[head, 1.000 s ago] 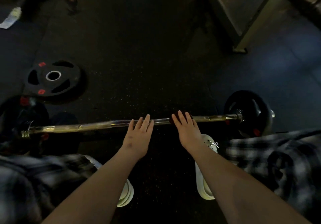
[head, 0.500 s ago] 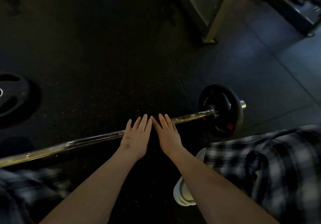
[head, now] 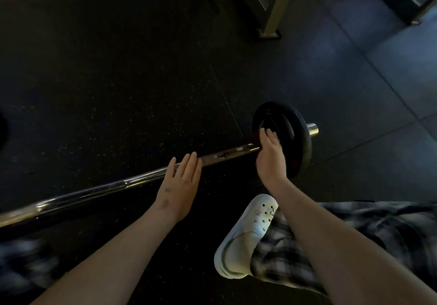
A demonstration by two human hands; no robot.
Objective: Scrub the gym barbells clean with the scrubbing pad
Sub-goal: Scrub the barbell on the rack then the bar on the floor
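One barbell [head: 106, 187] lies across the dark floor [head: 118, 79], with one weight plate [head: 295, 124] on its far right end. One white clog [head: 246, 236] sits near the right. The left hand [head: 181, 186] lies flat on the bar, fingers straight and together. The right hand [head: 269, 158], tilted on edge just beside the plate, bends its fingers over one dim, dark scrubbing pad [head: 253, 138] on the bar.

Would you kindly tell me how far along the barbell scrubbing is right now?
Done: unclear; the barbell gleams along its left stretch, but dim light hides whether it was scrubbed. In hand: the right hand is at the bar's end beside the weight plate, apparently with a dark pad, its grip hidden; the left hand rests flat on the bar. Left: pale flecks on the bar between the hands.
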